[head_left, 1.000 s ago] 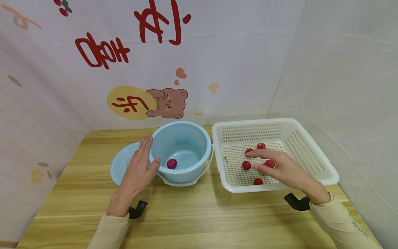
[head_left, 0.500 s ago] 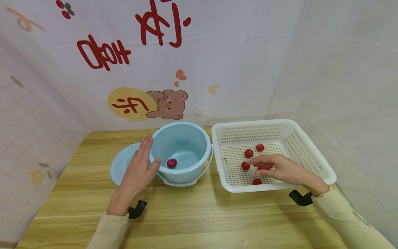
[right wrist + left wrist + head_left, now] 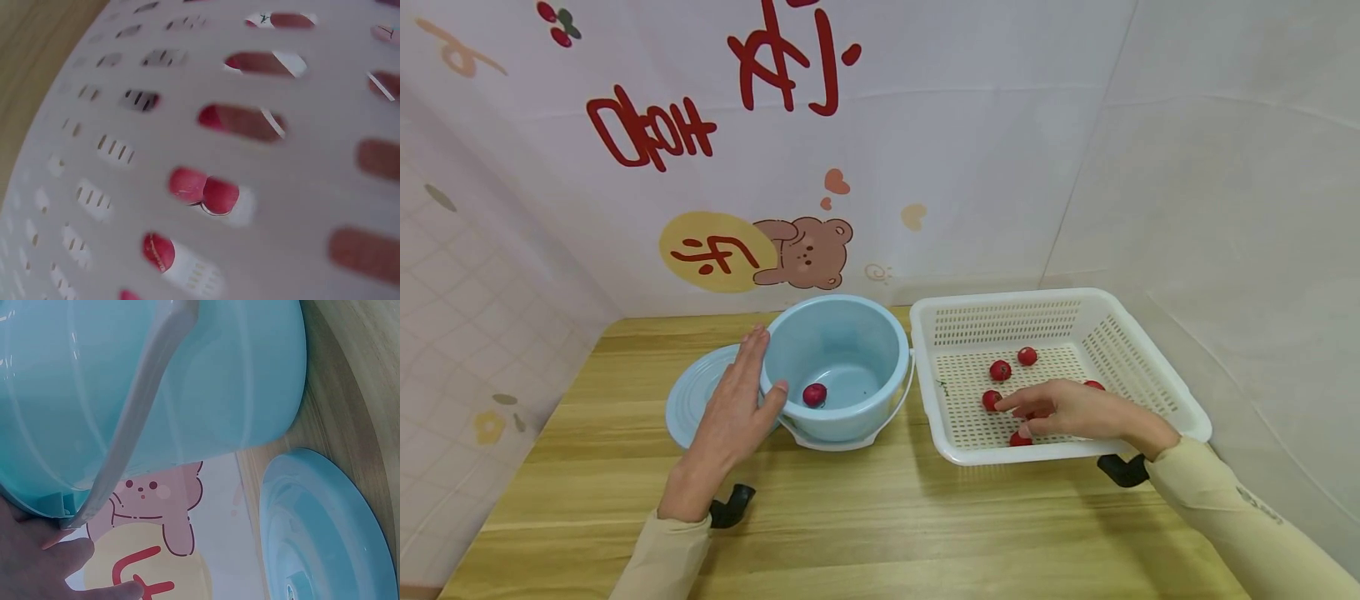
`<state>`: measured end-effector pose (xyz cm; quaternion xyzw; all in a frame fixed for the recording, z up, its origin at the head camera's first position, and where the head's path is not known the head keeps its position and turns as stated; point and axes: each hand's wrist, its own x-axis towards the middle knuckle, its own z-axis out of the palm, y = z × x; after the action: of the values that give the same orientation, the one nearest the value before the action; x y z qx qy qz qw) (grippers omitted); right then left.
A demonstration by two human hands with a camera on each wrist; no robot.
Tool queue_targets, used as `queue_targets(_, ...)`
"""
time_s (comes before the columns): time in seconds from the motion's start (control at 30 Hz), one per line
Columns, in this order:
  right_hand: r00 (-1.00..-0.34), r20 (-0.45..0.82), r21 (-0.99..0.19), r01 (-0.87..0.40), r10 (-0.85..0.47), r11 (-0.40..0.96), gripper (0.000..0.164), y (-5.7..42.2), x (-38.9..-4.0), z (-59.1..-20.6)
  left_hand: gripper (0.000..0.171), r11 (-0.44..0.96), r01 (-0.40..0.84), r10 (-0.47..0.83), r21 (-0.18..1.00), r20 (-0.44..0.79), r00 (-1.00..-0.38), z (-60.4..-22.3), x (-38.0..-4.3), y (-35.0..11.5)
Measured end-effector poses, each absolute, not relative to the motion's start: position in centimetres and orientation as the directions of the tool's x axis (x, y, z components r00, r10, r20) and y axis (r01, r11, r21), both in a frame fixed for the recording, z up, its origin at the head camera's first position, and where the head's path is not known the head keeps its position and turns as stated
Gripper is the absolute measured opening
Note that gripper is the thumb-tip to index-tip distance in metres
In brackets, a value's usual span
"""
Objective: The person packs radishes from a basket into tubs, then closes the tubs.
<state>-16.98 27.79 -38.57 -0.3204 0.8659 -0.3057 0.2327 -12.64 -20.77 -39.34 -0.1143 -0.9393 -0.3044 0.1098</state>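
Blue and round, one lid [image 3: 692, 392] lies flat on the wooden table [image 3: 850, 533], its right part hidden by the left hand [image 3: 727, 417]. That forearm slants up from the near edge, leaning right; the fingers are straight and together, pointing away along the bucket's left side, the thumb spread and touching the rim. It grasps nothing. Behind, one bear [image 3: 811, 250] is printed on the wall sheet. Next comes one blue bucket [image 3: 850, 427], upright, mouth upward, with one white handle [image 3: 852, 442] hanging down on the near side. One fruit [image 3: 814, 395], red and round, sits on its floor, toward the near side. Further right stands one white basket [image 3: 985, 457], slotted, its long axis running left to right. Six red fruits show in it: two farther back [image 3: 1000, 371], one left of the fingertips [image 3: 991, 401], one by the thumb, one partly covered under the right hand [image 3: 1078, 408], one just beyond its knuckles. All are roundish, without a clear long axis. The right forearm reaches in from the lower right, palm down, fingers bent and pointing left; whether they grip the covered fruit, I cannot tell.
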Motion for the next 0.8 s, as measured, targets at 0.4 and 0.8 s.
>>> queue_targets(0.4, -0.623, -0.341, -0.713, -0.317, -0.704, 0.625, 0.044, 28.0, -17.9, -39.8, 0.074, 0.790, 0.287, 0.147, 0.542, 0.287, -0.947, -39.4, -12.6, -20.7)
queue_targets(0.8, -0.630, -0.304, -0.644, -0.417, -0.715, 0.641, 0.032, 28.4, -18.0, -40.1, 0.074, 0.786, 0.284, 0.148, 0.549, 0.279, -0.949, -39.5, -12.7, -20.7)
